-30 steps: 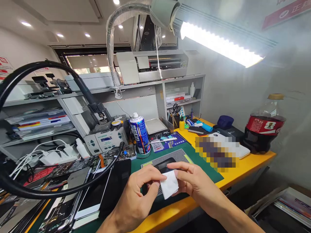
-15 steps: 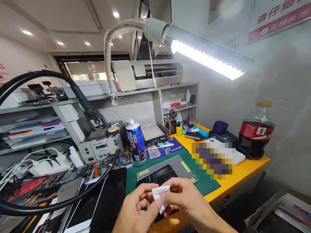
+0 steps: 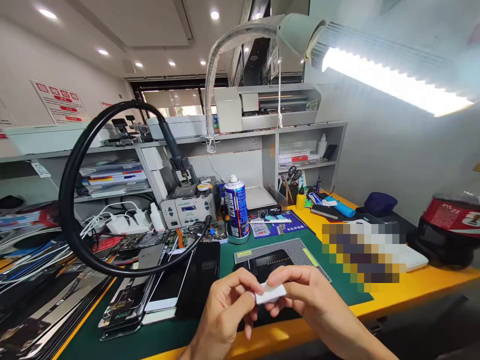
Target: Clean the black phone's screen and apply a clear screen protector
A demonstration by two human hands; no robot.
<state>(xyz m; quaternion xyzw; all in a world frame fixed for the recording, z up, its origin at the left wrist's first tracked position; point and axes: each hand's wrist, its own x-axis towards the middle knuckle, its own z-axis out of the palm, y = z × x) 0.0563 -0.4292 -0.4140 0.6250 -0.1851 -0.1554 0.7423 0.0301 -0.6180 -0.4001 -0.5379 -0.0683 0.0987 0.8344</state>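
A small folded white wipe (image 3: 270, 294) is pinched between my two hands over the front edge of the bench. My left hand (image 3: 231, 305) grips its left end between thumb and fingers. On the other end, the thumb and fingers of my right hand (image 3: 303, 290) press together. Just behind my hands a dark phone (image 3: 268, 260) lies on a grey perforated pad (image 3: 300, 247), partly covered by my fingers. Under the pad is a green work mat (image 3: 348, 287).
A blue spray can (image 3: 237, 207) stands behind the pad. To the left are stacked phone parts (image 3: 129, 290), a black hose (image 3: 67, 200) and a grey control unit (image 3: 187, 207). On the right sits a cola bottle (image 3: 450, 220). A bright lamp (image 3: 390, 80) hangs overhead.
The view has swung left, so the bench appears shifted right. The wipe, which stood up with loose folds, is now a flatter, narrower strip between my fingers.
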